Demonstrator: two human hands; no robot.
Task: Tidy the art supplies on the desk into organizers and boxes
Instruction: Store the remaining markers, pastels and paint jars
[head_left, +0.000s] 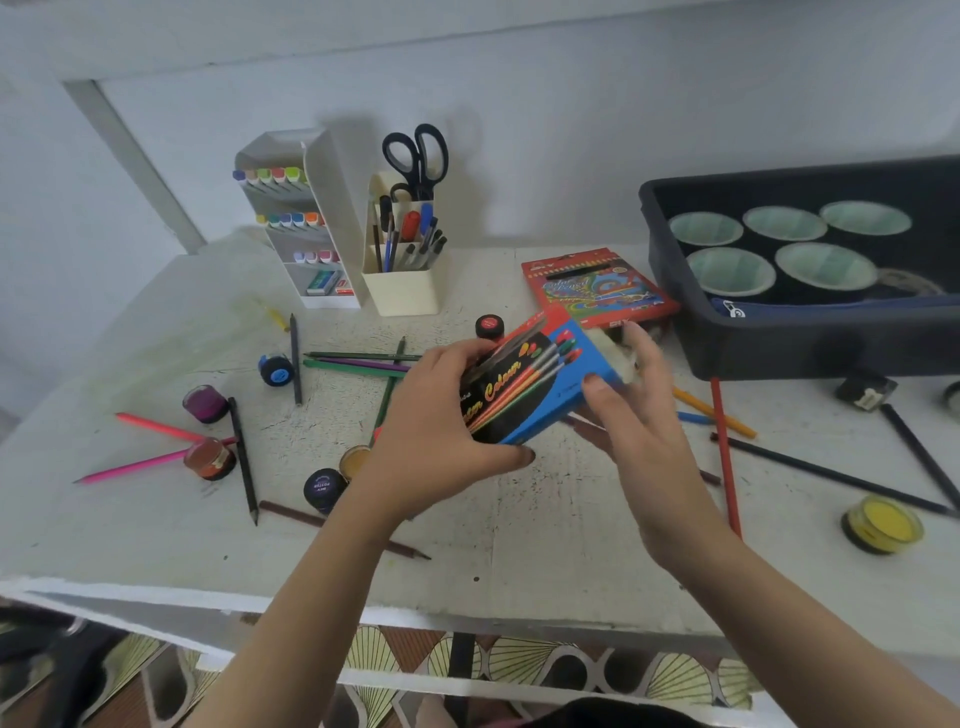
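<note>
Blue paint box (540, 384), its black front printed with brushes and orange lettering, is held tilted above the middle of the desk (571, 545). The left hand (436, 431) wraps its near end, fingers over the far edge and thumb at the near one. The right hand (639, 421) pinches the blue side between thumb and fingers. Loose pencils (358, 366) and small paint pots (881, 525) lie scattered on the desk below. A red pencil box (597, 286) sits just behind, beside a dark tray (779, 348).
</note>
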